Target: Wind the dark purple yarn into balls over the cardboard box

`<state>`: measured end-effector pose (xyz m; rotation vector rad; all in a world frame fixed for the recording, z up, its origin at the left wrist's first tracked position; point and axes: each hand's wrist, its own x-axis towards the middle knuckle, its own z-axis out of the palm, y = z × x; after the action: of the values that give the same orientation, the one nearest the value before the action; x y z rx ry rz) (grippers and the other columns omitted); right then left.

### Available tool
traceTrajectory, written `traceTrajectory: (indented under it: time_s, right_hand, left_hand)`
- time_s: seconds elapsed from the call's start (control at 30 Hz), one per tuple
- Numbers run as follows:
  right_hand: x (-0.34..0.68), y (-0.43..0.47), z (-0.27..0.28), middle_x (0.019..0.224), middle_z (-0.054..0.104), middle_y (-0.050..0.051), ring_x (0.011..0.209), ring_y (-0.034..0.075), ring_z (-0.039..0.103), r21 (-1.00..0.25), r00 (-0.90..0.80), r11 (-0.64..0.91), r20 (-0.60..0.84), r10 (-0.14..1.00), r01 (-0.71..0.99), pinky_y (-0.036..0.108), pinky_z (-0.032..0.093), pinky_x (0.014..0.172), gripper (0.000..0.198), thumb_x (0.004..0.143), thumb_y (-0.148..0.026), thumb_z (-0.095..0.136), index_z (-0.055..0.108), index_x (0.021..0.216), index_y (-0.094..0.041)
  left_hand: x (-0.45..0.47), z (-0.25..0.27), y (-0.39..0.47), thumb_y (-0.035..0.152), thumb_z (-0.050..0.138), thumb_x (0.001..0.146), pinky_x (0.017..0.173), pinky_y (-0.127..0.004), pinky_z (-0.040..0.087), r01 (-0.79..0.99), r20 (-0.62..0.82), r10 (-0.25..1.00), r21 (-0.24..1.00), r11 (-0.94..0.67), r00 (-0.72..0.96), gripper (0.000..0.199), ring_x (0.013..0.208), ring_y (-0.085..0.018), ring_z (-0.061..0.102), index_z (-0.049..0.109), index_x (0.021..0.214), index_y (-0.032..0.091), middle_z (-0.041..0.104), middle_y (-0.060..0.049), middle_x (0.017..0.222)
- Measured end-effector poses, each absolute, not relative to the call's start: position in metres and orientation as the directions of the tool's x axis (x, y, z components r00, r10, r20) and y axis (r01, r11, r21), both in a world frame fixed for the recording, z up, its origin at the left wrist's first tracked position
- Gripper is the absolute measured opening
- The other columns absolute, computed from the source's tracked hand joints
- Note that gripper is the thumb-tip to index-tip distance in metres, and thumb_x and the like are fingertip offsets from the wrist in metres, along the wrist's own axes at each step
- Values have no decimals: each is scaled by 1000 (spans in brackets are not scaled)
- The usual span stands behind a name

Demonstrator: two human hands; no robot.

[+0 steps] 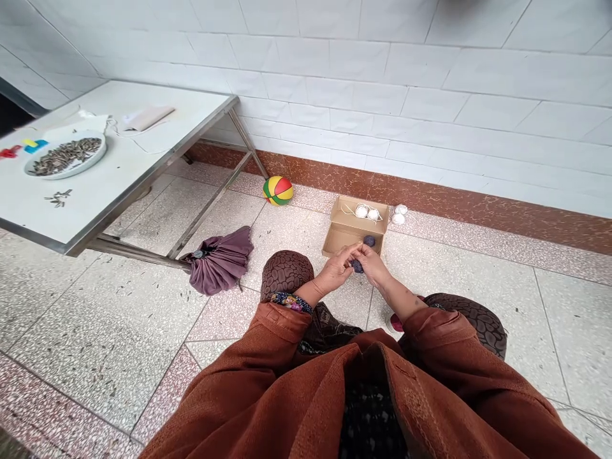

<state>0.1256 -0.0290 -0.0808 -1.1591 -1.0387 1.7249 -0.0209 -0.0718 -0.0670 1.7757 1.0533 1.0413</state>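
Observation:
My left hand (pixel 336 269) and my right hand (pixel 374 265) meet in front of my knees, fingers closed together around a small dark blue-grey yarn ball (pixel 357 266). Part of that ball is covered by my fingers. Just beyond them lies an open cardboard box (pixel 338 240) on the floor. A second dark ball (pixel 369 241) sits in its near half, close to my right fingertips. Two white yarn balls (pixel 362 211) with loose strands lie in the far half. More white balls (pixel 398 216) rest on the floor right of the box.
A white-topped metal-framed table (pixel 143 153) stands at left, bearing a plate (pixel 101 155) of seed-like pieces. Below its near corner lies a folded purple umbrella (pixel 222 261). A multicoloured ball (pixel 278 190) is near the table leg. The tiled wall (pixel 354 102) runs behind the box.

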Motion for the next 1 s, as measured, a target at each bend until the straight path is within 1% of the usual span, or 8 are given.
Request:
traceTrajectory:
  time_s: [0.17, 0.3, 0.47, 0.57, 0.67, 0.77, 0.87, 1.0]
  right_hand:
    - [126, -31, -82, 71, 61, -4, 69, 13, 55, -895, -222, -390, -344, 912, -217, 27, 44, 68, 45, 67, -60, 80, 58, 79, -23]
    - [128, -31, -81, 68, 61, -5, 65, 13, 55, -872, -213, -417, -370, 904, -255, 26, 42, 62, 48, 64, -59, 82, 56, 80, -23]
    - [129, -34, -80, 72, 63, -3, 66, 14, 58, -866, -208, -437, -393, 896, -242, 25, 41, 59, 50, 64, -61, 81, 55, 83, -23]
    - [128, -37, -81, 76, 65, -2, 68, 15, 59, -885, -197, -409, -370, 908, -225, 26, 43, 61, 50, 65, -63, 79, 56, 86, -23]
    - [128, -38, -82, 67, 57, -4, 57, 13, 50, -893, -214, -428, -395, 893, -140, 25, 34, 53, 50, 68, -66, 75, 52, 84, -24]
    - [131, -40, -80, 56, 44, -8, 49, 11, 36, -894, -243, -447, -427, 871, -29, 24, 24, 49, 47, 72, -67, 71, 50, 81, -25]
    - [135, -42, -75, 56, 44, -7, 50, 12, 36, -925, -299, -373, -376, 877, 68, 25, 26, 50, 43, 77, -66, 67, 54, 80, -24]
    - [144, -42, -63, 61, 50, -4, 58, 15, 44, -952, -427, -154, -259, 867, 265, 27, 34, 57, 39, 84, -62, 60, 64, 85, -23]
  left_hand:
    - [-21, -75, -68, 13, 59, 82, 89, -35, 52, 193, 229, 921, 935, -299, 316, 69, 108, -22, 55, 46, 149, 25, 59, -10, 123]
    - [-20, -82, -66, 14, 64, 80, 92, -36, 51, 126, 220, 931, 956, -265, 290, 67, 105, -21, 55, 49, 145, 23, 57, -7, 112]
    - [-18, -79, -68, 19, 69, 81, 83, -31, 50, 37, 154, 941, 984, -173, 302, 66, 95, -18, 57, 50, 144, 22, 59, -6, 108]
    - [-17, -75, -70, 23, 74, 79, 83, -31, 49, -50, 110, 933, 994, -99, 342, 65, 90, -17, 58, 53, 141, 20, 62, -6, 103]
    - [-16, -72, -69, 27, 79, 75, 87, -33, 48, -220, 55, 959, 976, 8, 279, 69, 87, -16, 61, 54, 139, 21, 62, -3, 95]
    - [-19, -72, -66, 27, 83, 70, 88, -33, 48, -387, -51, 989, 917, 101, 137, 71, 88, -15, 63, 54, 136, 22, 63, -1, 93]
    - [-24, -75, -64, 22, 85, 65, 86, -32, 48, -484, -178, 984, 859, 166, 22, 69, 87, -14, 63, 57, 128, 21, 64, 0, 92]
    - [-29, -83, -62, 16, 84, 64, 83, -31, 48, -454, -285, 949, 868, 198, -131, 61, 80, -12, 62, 58, 119, 19, 62, 2, 85]
